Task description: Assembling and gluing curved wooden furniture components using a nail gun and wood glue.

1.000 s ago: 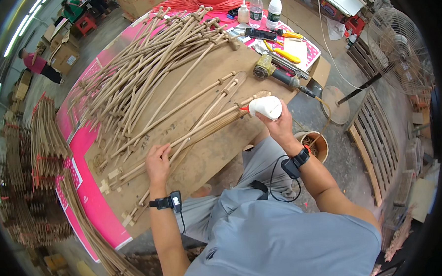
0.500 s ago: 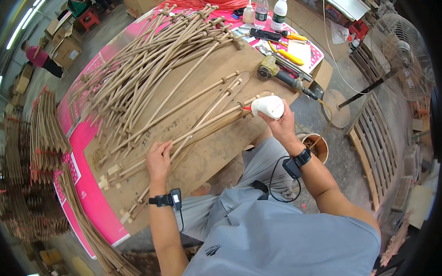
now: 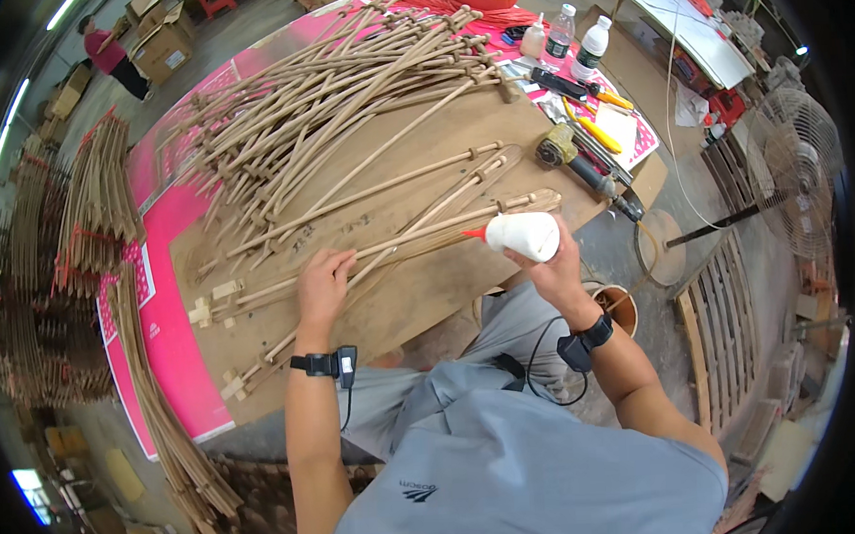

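My right hand (image 3: 559, 273) is wrapped round a white squeeze bottle (image 3: 524, 235), which lies tilted on its side with its red nozzle pointing left. That nozzle hovers close to the right part of a long wooden stick (image 3: 424, 232) with a small collar near its end. Farther left, my left hand (image 3: 323, 289) pinches the same stick, its fingertips closed on it. Another collared stick (image 3: 453, 191) crosses beneath, and a third (image 3: 395, 181) lies beyond. Pale wooden blocks (image 3: 214, 303) sit at the sticks' left ends.
A large heap of wooden sticks (image 3: 334, 99) covers the table's far side. On the right lie a pneumatic tool (image 3: 576, 165), yellow-handled pliers (image 3: 598, 134) and several bottles (image 3: 560, 34). A bin (image 3: 620, 308) and a standing fan (image 3: 793, 170) are right of the table.
The bottle in my right hand has drawn slightly back from the stick, its nozzle now apart from the collar. My left hand keeps its hold. The whole view has shifted a little.
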Tool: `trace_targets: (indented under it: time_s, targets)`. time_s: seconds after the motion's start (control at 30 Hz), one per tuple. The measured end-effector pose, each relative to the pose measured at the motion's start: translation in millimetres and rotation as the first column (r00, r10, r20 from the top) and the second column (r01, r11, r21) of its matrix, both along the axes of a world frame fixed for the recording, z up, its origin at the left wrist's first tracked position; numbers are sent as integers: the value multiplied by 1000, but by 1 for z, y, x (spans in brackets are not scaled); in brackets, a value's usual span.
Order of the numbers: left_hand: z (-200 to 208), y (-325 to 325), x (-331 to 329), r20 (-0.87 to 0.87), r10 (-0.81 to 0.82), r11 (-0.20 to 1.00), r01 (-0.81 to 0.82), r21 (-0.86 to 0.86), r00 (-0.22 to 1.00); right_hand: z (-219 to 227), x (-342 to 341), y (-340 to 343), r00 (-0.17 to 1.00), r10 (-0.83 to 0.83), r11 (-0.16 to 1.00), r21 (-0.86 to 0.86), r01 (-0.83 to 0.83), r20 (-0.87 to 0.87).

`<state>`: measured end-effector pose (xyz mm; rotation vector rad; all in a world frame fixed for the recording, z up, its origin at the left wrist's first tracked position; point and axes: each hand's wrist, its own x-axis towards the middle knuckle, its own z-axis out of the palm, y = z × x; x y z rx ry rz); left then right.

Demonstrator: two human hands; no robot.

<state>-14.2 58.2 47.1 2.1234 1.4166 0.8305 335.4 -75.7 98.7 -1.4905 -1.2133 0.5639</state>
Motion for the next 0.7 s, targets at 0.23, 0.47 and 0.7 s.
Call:
trace_targets:
  time_s: [0.23,0.47,0.7]
  targets:
    - [2,1,3,-28,-7,1000,8,30,1000,-17,-51,24,945,327,936,131,-327,22]
    - [-5,3,2,19,-1,998,-1,63,1000,-31,-71,42,897,394,893,145,-425,200]
    - [-10,4,0,1,13,997,-13,77,1000,-29,-77,46,859,419,873,129,-470,295]
